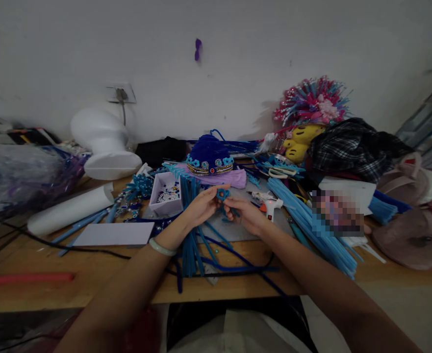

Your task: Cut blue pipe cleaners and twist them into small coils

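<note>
Both of my hands meet over the middle of a wooden table [101, 282]. My left hand [201, 206] and my right hand [245, 214] pinch a small blue pipe-cleaner piece [222, 194] curled into a loop between their fingertips. A pale bangle [161, 247] sits on my left wrist. Beneath the hands lies a bundle of dark blue pipe cleaners [190, 245] on a grey mat [238, 230]. A small white box of beads [167, 195] stands just left of my left hand. A white glue gun [270, 203] lies right of my right hand.
A blue beaded headpiece [209, 158] rests on lilac fabric behind the hands. Light blue pipe cleaners [311, 225] fan out at right. A white foam head stand [107, 144], a paper roll [70, 208], white paper [114, 234] and a black cable [54, 245] lie left. Bags and plaid cloth [355, 144] crowd the right.
</note>
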